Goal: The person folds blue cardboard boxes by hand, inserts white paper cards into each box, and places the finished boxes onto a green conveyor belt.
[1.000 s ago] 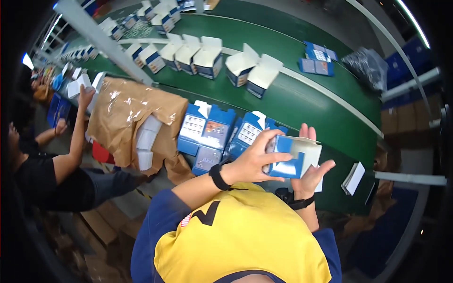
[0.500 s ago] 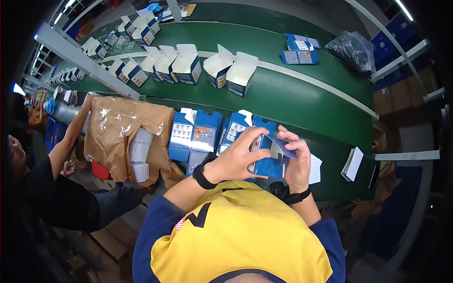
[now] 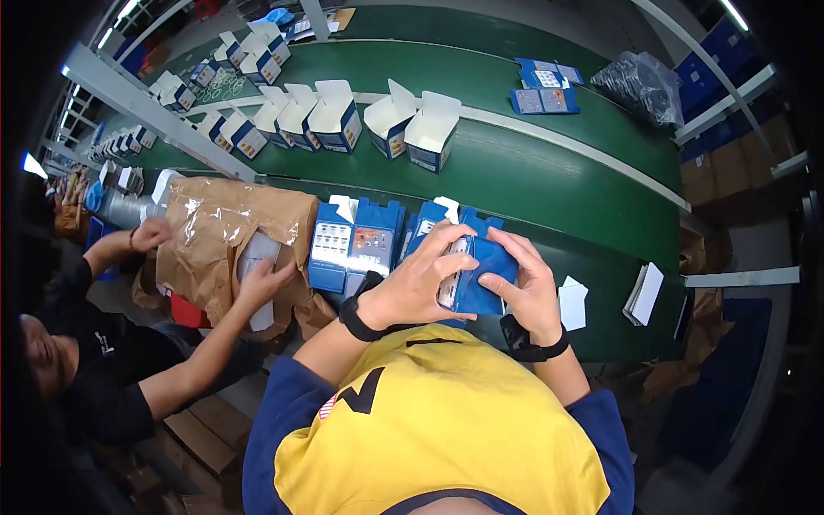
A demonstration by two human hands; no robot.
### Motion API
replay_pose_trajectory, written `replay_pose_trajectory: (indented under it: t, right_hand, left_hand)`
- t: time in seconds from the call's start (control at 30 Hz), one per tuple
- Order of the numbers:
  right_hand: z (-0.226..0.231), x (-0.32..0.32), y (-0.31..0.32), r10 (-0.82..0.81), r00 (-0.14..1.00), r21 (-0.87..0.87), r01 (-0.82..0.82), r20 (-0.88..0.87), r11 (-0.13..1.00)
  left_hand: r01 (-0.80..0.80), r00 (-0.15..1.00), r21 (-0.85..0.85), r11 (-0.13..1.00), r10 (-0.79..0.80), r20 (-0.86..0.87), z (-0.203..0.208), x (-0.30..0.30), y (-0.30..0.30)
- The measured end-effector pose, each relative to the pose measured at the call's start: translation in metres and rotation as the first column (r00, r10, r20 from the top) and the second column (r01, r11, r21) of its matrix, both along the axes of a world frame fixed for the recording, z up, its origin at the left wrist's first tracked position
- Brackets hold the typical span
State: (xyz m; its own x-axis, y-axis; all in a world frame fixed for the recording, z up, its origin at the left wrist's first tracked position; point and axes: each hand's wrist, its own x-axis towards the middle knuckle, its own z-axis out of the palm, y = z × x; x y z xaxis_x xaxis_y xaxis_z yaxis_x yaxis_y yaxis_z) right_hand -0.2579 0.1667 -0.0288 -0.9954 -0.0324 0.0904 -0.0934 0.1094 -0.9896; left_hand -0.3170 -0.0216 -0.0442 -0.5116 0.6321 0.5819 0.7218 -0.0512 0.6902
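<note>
Gripping one blue box (image 3: 490,260) with curled fingers of left hand (image 3: 410,285) and right hand (image 3: 534,299), partly hiding its sides, above bench's (image 3: 614,279) near edge.

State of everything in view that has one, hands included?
Left hand: gripping the blue box
Right hand: on the box's right side, thumb over its face
Blue box: held between both hands; contents not visible
Two nearest belt boxes: standing, lids up, open
Blue cartons beside brown wrapping: lying flat, unassembled
Brown wrapping: open, white papers showing
Plastic bag: crumpled
</note>
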Motion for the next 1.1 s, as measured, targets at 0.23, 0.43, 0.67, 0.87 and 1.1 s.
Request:
replay_pose_trajectory:
  t: [0.23,0.43,0.67,0.87,1.1]
  right_hand:
    - [-0.003,-0.002,0.001,-0.006,0.998,0.186,0.018,-0.066,0.982]
    - [0.005,-0.003,0.017,0.067,0.997,0.192,-0.06,-0.031,0.98]
    - [0.001,0.004,0.025,0.048,0.995,0.264,-0.022,-0.091,0.964]
    - [0.009,0.001,0.032,0.114,0.988,0.255,-0.084,-0.105,0.963]
    - [-0.017,0.006,0.033,-0.345,0.935,-0.41,0.284,-0.083,0.867]
  left_hand:
    - [-0.028,0.999,-0.065,0.997,0.029,0.015,-0.006,0.004,0.004]
    - [0.019,0.991,-0.067,0.998,-0.011,0.13,-0.003,0.006,0.005]
    - [0.087,0.995,-0.101,0.991,-0.082,0.05,0.003,0.011,0.023]
    - [0.159,0.986,-0.081,0.984,-0.155,0.062,-0.002,0.007,0.026]
    - [0.039,0.982,-0.033,0.999,-0.032,0.188,-0.009,0.012,0.041]
